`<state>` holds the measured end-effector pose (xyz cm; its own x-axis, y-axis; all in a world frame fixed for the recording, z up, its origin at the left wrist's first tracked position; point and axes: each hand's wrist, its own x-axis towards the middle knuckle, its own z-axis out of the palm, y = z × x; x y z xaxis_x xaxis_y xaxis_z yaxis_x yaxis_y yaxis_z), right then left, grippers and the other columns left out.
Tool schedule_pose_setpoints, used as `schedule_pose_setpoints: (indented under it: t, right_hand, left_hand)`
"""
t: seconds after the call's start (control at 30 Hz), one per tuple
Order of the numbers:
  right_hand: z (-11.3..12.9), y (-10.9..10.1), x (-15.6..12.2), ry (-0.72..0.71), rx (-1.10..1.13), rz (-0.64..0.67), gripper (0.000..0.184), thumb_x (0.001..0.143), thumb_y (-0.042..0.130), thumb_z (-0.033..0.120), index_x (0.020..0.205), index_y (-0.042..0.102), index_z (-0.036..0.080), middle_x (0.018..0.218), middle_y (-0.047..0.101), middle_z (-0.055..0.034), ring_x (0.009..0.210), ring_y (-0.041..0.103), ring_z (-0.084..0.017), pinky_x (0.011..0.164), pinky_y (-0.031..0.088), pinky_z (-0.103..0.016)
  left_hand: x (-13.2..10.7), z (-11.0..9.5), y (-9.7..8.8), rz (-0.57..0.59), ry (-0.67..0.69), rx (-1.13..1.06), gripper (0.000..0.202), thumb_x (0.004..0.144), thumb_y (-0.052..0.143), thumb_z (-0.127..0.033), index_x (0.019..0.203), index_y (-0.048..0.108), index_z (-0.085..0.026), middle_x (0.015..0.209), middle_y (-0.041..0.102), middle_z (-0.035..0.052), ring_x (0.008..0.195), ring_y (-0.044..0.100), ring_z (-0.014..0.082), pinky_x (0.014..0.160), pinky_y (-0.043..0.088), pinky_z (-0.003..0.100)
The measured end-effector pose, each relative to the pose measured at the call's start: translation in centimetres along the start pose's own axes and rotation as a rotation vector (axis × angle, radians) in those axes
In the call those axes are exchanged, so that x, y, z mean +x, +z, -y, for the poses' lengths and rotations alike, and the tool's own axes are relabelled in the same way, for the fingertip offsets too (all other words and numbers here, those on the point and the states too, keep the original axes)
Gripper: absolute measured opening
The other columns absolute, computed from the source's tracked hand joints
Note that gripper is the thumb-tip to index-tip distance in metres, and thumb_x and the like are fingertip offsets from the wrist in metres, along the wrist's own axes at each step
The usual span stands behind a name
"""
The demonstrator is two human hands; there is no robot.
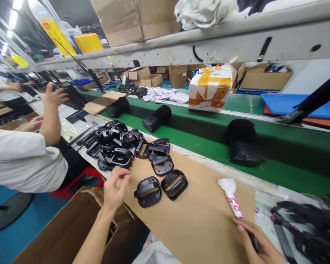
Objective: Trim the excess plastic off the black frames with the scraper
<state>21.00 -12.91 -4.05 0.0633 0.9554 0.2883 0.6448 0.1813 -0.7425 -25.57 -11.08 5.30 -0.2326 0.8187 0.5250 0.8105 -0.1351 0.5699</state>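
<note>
My left hand point(114, 190) hovers at the near edge of a brown cardboard sheet point(198, 220), fingers curled with nothing visible in them, just left of a black plastic handle piece point(147, 191). A second handle piece point(174, 184) lies beside it, and a pile of several more point(112, 145) sits further left. My right hand point(257, 244) is closed round a dark tool; a white cloth-wrapped tip with pink print point(231, 194) sticks out ahead of it over the cardboard.
A green conveyor belt point(209, 143) carries black bags point(243, 143) point(156, 118). A co-worker in a white shirt point(24, 159) sits at left. An open carton point(71, 231) is below, a taped box point(210, 88) beyond, black straps point(308, 227) at right.
</note>
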Motion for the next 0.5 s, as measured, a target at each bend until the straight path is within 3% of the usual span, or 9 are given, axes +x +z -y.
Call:
schedule_pose_setpoints:
  t: [0.1, 0.2, 0.27, 0.37, 0.43, 0.5]
  right_hand:
    - [0.5, 0.0, 0.1, -0.009, 0.01, -0.016, 0.033, 0.096, 0.061, 0.052, 0.095, 0.082, 0.027, 0.101, 0.083, -0.0027, 0.091, 0.08, -0.026, 0.083, 0.062, -0.031]
    - [0.8, 0.1, 0.0, 0.004, 0.032, -0.019, 0.029, 0.096, 0.063, 0.05, 0.096, 0.082, 0.028, 0.103, 0.082, -0.0027, 0.093, 0.079, -0.026, 0.086, 0.061, -0.032]
    - [1.0, 0.1, -0.1, 0.021, 0.055, -0.021, 0.027, 0.096, 0.064, 0.048, 0.097, 0.081, 0.028, 0.104, 0.082, -0.0033, 0.095, 0.079, -0.026, 0.087, 0.061, -0.033]
    - [1.5, 0.3, -0.1, 0.041, 0.103, -0.02, 0.024, 0.097, 0.064, 0.044, 0.097, 0.081, 0.028, 0.103, 0.081, -0.0045, 0.095, 0.078, -0.026, 0.086, 0.061, -0.033]
    - [2.2, 0.4, -0.1, 0.054, 0.146, -0.018, 0.02, 0.099, 0.064, 0.04, 0.098, 0.081, 0.028, 0.102, 0.08, -0.0048, 0.095, 0.077, -0.025, 0.086, 0.06, -0.034]
    - [3.0, 0.4, -0.1, 0.069, 0.181, -0.017, 0.018, 0.1, 0.064, 0.036, 0.099, 0.08, 0.028, 0.101, 0.079, -0.0048, 0.095, 0.076, -0.024, 0.088, 0.06, -0.034]
  left_hand:
    - [-0.7, -3.1, 1.2, 0.445, -0.013, 0.021, 0.036, 0.089, 0.072, -0.042, 0.12, 0.068, -0.023, 0.114, 0.072, 0.0094, 0.102, 0.067, 0.026, 0.091, 0.053, 0.036]
    - [0.2, -4.4, 1.4, 0.698, -0.094, 0.115, 0.029, 0.09, 0.07, -0.045, 0.109, 0.073, -0.023, 0.105, 0.076, 0.0089, 0.099, 0.07, 0.0288, 0.089, 0.053, 0.037]
    - [1.2, -4.5, 0.6, 0.746, -0.163, 0.128, 0.028, 0.095, 0.062, -0.046, 0.099, 0.075, -0.022, 0.095, 0.077, 0.008, 0.091, 0.071, 0.0279, 0.082, 0.053, 0.034]
    - [2.5, -4.6, -1.9, 0.74, -0.245, 0.009, 0.033, 0.094, 0.063, -0.052, 0.104, 0.076, -0.024, 0.1, 0.079, 0.0054, 0.089, 0.072, 0.0254, 0.078, 0.054, 0.03]
    - [2.9, -4.7, -3.2, 0.678, -0.287, -0.12, 0.034, 0.089, 0.068, -0.056, 0.105, 0.076, -0.026, 0.102, 0.08, 0.0025, 0.092, 0.072, 0.0254, 0.081, 0.056, 0.03]
    - [2.8, -4.6, -3.1, 0.6, -0.379, -0.285, 0.037, 0.085, 0.07, -0.061, 0.104, 0.076, -0.029, 0.097, 0.08, -0.0009, 0.09, 0.072, 0.0254, 0.079, 0.057, 0.031]
